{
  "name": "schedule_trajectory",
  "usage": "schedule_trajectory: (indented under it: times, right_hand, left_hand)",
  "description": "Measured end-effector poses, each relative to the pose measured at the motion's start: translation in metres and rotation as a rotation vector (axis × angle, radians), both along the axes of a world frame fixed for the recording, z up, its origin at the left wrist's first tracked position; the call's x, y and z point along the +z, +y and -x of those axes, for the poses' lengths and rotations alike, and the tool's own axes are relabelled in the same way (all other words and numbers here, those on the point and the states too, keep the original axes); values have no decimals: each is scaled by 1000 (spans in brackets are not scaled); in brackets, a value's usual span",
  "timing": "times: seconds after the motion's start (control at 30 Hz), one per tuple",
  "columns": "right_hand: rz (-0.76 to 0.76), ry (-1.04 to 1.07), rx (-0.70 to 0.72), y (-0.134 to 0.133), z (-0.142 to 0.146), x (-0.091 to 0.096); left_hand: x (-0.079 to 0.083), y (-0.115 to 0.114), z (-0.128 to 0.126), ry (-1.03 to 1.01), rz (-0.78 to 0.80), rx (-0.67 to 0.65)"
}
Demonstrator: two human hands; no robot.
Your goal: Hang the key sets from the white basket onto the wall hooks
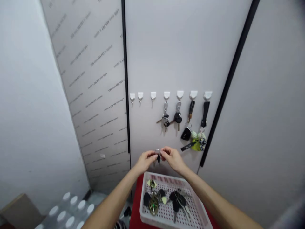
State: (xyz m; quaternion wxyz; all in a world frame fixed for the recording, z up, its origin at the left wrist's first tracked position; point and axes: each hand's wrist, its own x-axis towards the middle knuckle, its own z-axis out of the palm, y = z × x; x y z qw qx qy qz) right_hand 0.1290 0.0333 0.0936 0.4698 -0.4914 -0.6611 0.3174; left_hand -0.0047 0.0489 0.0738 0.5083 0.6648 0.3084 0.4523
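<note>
My left hand (145, 160) and my right hand (173, 158) meet in front of the white wall, fingers pinched on one small key ring with a dark-headed key (158, 155) hanging between them. Below them a white perforated basket (166, 177) holds several more key bunches (177, 200). Above, a row of white wall hooks (153, 95) runs across the panel. The three left hooks are bare. Each of the others to the right carries a set of keys (177, 117), two of them on dark straps (205, 113).
The basket rests on a red surface (135, 213). White bottle caps of a pack (71, 210) show at the lower left beside a brown box corner (20, 208). A film-covered panel (95, 79) stands to the left, and black strips (125, 79) divide the wall panels.
</note>
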Motion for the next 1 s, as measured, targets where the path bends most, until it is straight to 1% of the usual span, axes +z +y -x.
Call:
schedule_trajectory:
  times: [0.07, 0.13, 0.2, 0.37, 0.43, 0.5, 0.6, 0.67, 0.73, 0.77, 0.87, 1.0]
  right_hand:
    - [-34, 42, -12, 8, 7, 19]
    - [-75, 69, -36, 16, 13, 39]
    - [-123, 83, -71, 24, 19, 59]
    - [-228, 151, -132, 43, 32, 108]
    - [-251, 176, -158, 48, 37, 125]
    - [-268, 176, -177, 50, 40, 137]
    - [-288, 135, -188, 49, 42, 144]
    - [-293, 84, -200, 48, 41, 143]
    - [-295, 32, -215, 48, 38, 138]
    - [-297, 8, -220, 48, 37, 135]
    - [-293, -52, -208, 51, 34, 128]
    - [-198, -8, -83, 52, 36, 124]
  left_hand:
    - [8, 3, 3, -35, 0, 13]
    - [21, 7, 6, -49, 7, 81]
    - [39, 11, 8, -61, -3, 152]
    - [91, 29, 10, -65, -119, 289]
    - [108, 37, 12, -30, -166, 342]
    - [121, 44, 15, 42, -244, 392]
    - [131, 50, 22, 160, -397, 496]
    - [134, 52, 28, 216, -478, 577]
    - [135, 52, 32, 261, -532, 617]
    - [135, 51, 33, 280, -549, 609]
    - [137, 48, 32, 326, -572, 531]
    - [142, 45, 26, 410, -625, 478]
